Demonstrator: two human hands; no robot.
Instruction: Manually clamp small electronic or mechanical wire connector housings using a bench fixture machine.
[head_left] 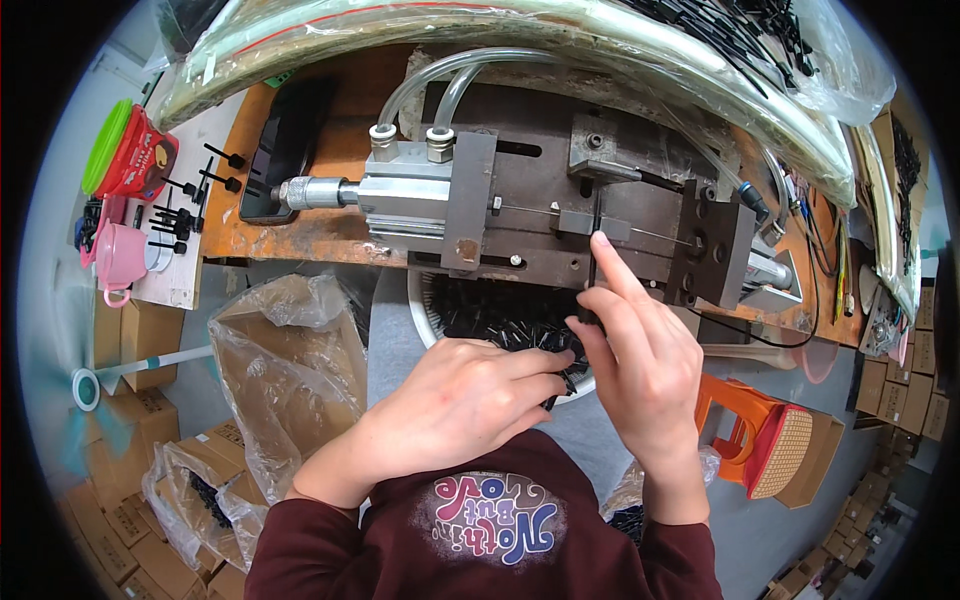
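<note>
My right hand (645, 350) pinches the knob end of a slim black rod (592, 272) between thumb and fingers. Its index finger is stretched along the rod, with the tip by a small dark metal block (574, 222) in the middle of the clamping fixture (540, 245). The rod's far end runs up toward an upper bracket (600, 155). Lower and to the left, my left hand (470, 400) is curled over a white basin (425, 318) full of black rods (490, 325). Dark rod pieces show at its fingertips; how many it holds is hidden.
An air cylinder (405, 200) with clear hoses (450, 65) forms the fixture's left side. Loose knobbed rods (175, 222), a phone (285, 150) and a pink cup (120, 258) lie leftward. An orange stool (735, 425) stands at right, a plastic-lined carton (285, 370) at left.
</note>
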